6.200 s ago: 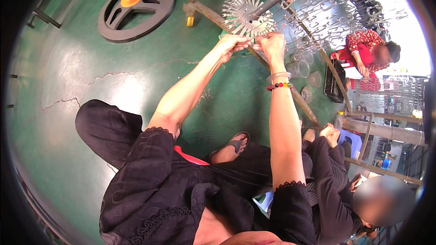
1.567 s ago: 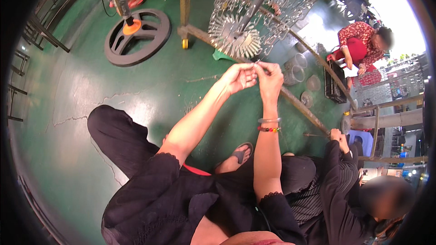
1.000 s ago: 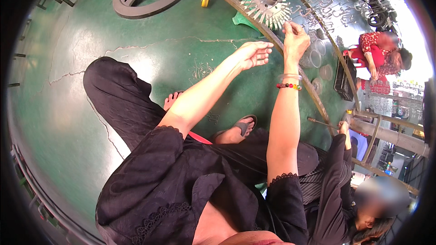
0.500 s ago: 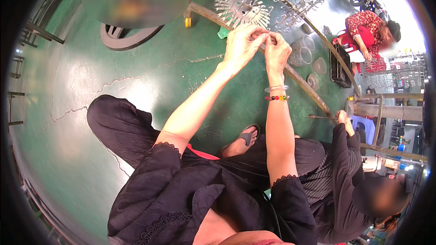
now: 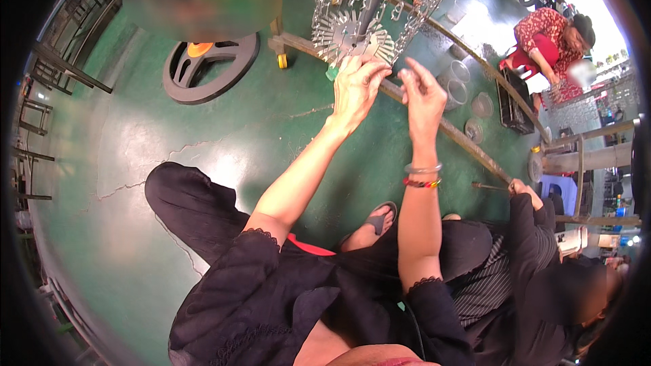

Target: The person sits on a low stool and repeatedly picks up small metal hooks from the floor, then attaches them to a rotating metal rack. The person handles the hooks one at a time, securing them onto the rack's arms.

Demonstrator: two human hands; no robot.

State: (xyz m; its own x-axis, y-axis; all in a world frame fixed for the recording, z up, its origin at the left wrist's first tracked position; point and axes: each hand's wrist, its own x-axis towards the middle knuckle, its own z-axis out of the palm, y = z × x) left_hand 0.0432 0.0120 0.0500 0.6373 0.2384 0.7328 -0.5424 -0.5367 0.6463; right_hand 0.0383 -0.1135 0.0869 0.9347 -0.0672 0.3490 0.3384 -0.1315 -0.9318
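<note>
My left hand (image 5: 354, 95) is raised just in front of a slotted metal disc (image 5: 339, 35) on a rack. Its thumb and fingertips are pressed together, and whatever they hold, if anything, is too small to make out. A short gap to the right, my right hand (image 5: 424, 103) has its fingers apart and slightly curled, with nothing visible in them. Chain-like strands of metal hooks (image 5: 401, 10) hang around the disc from a central rod (image 5: 375, 3). A small green piece (image 5: 331, 73) shows beside my left hand.
A rusty frame bar (image 5: 478, 152) runs diagonally past my hands. Clear plastic tubs (image 5: 482, 104) and a black crate (image 5: 508, 112) stand beyond it. At right, a co-worker in black (image 5: 525, 230) grips a thin rod (image 5: 488, 186). A large dark wheel (image 5: 237, 71) lies on the left.
My hands, fingertips together before, are now apart, with the right one drawn away and its fingers loosened. The view has shifted, so more of the wheel shows.
</note>
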